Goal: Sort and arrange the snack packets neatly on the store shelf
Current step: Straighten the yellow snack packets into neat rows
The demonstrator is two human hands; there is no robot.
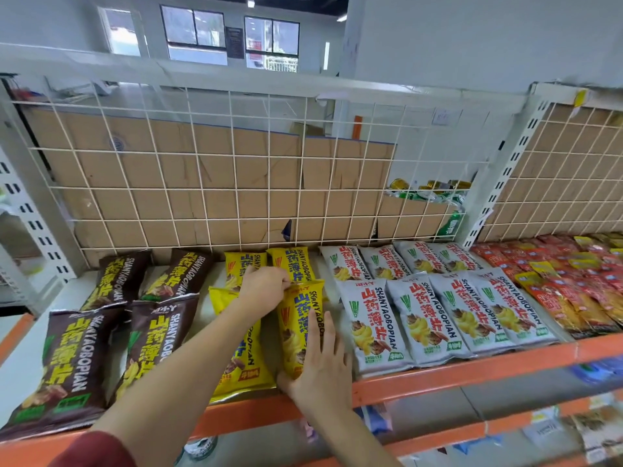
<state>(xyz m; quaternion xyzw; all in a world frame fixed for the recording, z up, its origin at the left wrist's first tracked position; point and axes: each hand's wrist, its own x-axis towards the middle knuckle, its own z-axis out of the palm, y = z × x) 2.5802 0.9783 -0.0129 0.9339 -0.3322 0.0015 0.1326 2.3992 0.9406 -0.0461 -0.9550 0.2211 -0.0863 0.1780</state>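
Gripping the yellow packet [296, 332] top and bottom, left hand [266, 284] above, right hand [320, 365] below, could shove the neighbouring packet [253, 375] over the shelf lip [472, 369].

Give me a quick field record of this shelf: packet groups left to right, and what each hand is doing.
shelf: white shelf with orange front rail
left group: brown snack packets, two rows
middle group: yellow snack packets
right group: grey-white snack packets, two rows
far right: red and orange sachets
in hand: front right yellow packet, raised at an angle
left hand: pinches its top edge
right hand: grips its bottom end
backing: white wire grid over brown cardboard
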